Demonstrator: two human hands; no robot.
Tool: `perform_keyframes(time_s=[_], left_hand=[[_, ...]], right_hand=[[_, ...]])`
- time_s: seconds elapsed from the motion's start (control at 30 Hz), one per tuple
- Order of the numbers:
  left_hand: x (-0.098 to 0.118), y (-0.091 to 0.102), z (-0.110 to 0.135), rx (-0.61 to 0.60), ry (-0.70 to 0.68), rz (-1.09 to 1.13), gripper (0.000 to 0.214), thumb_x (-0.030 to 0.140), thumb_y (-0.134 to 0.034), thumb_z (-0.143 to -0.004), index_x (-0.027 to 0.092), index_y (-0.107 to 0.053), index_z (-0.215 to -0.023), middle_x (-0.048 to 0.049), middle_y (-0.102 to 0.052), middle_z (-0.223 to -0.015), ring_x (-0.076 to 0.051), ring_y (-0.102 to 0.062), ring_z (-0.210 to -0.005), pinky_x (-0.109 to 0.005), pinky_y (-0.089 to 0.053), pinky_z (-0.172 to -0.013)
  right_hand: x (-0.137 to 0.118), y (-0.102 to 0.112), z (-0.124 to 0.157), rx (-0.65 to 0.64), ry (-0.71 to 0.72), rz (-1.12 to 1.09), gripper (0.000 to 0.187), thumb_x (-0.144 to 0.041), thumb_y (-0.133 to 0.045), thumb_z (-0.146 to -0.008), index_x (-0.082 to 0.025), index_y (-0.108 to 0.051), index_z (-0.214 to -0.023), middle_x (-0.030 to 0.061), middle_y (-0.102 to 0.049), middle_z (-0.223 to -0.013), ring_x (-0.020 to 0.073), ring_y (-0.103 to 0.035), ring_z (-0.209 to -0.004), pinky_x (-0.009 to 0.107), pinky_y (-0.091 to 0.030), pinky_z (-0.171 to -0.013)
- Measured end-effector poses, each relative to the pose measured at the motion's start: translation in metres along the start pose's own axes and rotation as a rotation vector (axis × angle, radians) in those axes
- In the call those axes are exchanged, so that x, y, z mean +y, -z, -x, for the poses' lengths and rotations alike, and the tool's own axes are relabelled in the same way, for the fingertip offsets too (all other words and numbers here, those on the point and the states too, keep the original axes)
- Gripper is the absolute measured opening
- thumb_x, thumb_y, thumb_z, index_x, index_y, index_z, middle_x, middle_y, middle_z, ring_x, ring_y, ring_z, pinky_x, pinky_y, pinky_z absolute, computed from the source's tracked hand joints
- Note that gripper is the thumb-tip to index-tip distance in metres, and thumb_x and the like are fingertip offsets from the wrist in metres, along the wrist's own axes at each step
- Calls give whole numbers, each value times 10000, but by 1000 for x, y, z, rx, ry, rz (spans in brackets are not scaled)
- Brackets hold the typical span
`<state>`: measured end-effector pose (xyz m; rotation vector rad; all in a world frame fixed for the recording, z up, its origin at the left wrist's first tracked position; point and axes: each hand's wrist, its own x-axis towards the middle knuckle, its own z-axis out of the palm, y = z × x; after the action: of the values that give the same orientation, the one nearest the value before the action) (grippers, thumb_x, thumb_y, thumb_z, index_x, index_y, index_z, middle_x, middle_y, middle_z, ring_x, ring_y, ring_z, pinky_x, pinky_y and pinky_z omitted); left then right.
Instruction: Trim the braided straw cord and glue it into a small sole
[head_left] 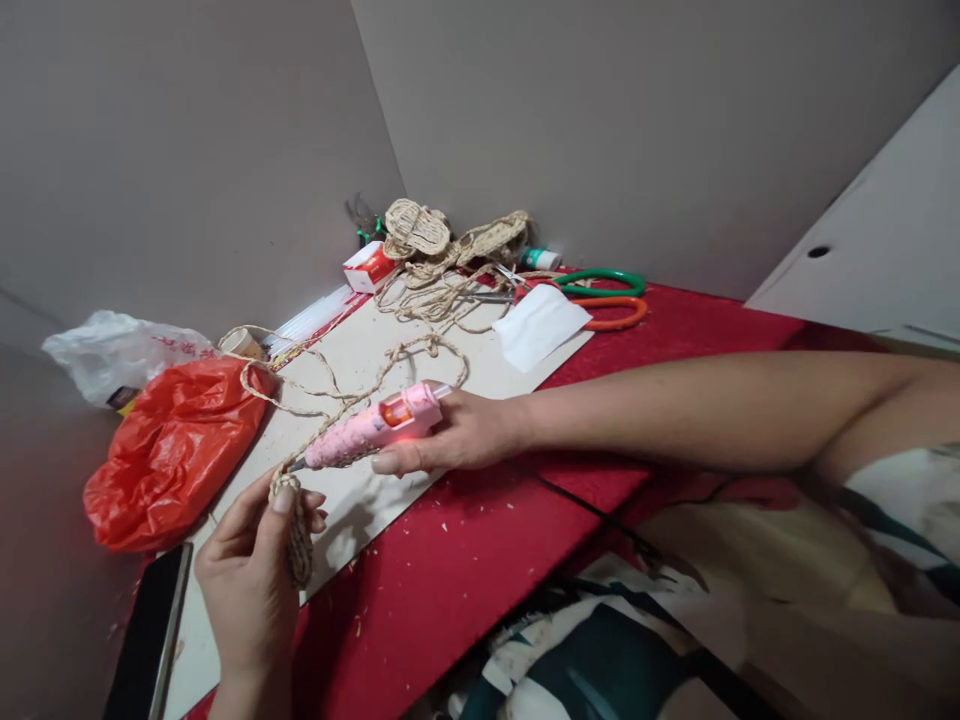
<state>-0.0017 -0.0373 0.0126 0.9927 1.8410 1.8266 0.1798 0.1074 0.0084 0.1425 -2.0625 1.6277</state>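
A pink hot glue gun (pixel 373 430) is in my right hand (pixel 457 432), its body lit with a red glow and a glue stick poking out of the back. Its nozzle meets the top end of a small coiled piece of braided straw (pixel 298 545). My left hand (pixel 255 560) pinches that piece between thumb and fingers, holding it upright. From the piece, a braided straw cord (pixel 390 372) runs up behind the glue gun and loops over the white board (pixel 480 400). The gun's trigger is hidden by my hand.
Finished-looking straw coils (pixel 417 228), green-handled and orange-handled scissors (pixel 600 298), white paper (pixel 541 325) and a red-white box (pixel 369 268) lie at the back. A red plastic bag (pixel 180 450), clear glue sticks (pixel 311 325) and a dark phone (pixel 148 635) are leftward. Grey walls enclose the red table.
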Motion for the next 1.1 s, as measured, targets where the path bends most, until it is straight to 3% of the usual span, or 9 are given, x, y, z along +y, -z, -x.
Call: perform_keyframes(time_s=[0.17, 0.4, 0.57, 0.8, 1.1], left_hand=[[1, 0, 2, -8, -48, -12, 269, 311, -772, -712, 179, -733, -944, -19, -721, -677, -112, -639, -505, -191, -541, -511], [-2, 0, 4, 0, -90, -43, 275, 290, -767, -719, 187, -735, -972, -14, -725, -686, -122, -655, -534, -203, -552, -529], [-1, -2, 5, -12, -152, -91, 256, 289, -756, -734, 188, -740, -968, -7, -719, -684, -113, -643, -536, -194, -540, -526], [0, -3, 6, -7, -211, -137, 241, 288, -753, -740, 195, -746, -962, 1, -713, -673, -112, -636, -534, -197, -531, -524], [0, -4, 7, 30, -256, -163, 239, 273, -747, -733, 183, -747, -954, -3, -714, -661, -111, -637, -543, -186, -517, -522]], right_hand=[[5, 0, 0, -3, 4, 77, 316, -350, -539, -905, -65, -626, -1010, 22, -617, -797, 90, -567, -784, 211, -458, -798], [3, -1, 0, 20, -21, 107, 286, -353, -542, -906, -78, -619, -882, -4, -568, -706, 80, -529, -698, 210, -457, -763], [2, -2, 1, 30, -34, 90, 274, -351, -555, -899, -96, -610, -818, -14, -546, -668, 82, -528, -693, 202, -458, -761], [0, -2, 0, -4, 48, 58, 249, -312, -558, -898, -83, -629, -965, 6, -599, -774, 89, -554, -773, 196, -460, -795], [1, -1, 0, 0, 104, 100, 234, -286, -540, -901, -99, -639, -1000, 23, -622, -836, 110, -566, -825, 223, -463, -802]])
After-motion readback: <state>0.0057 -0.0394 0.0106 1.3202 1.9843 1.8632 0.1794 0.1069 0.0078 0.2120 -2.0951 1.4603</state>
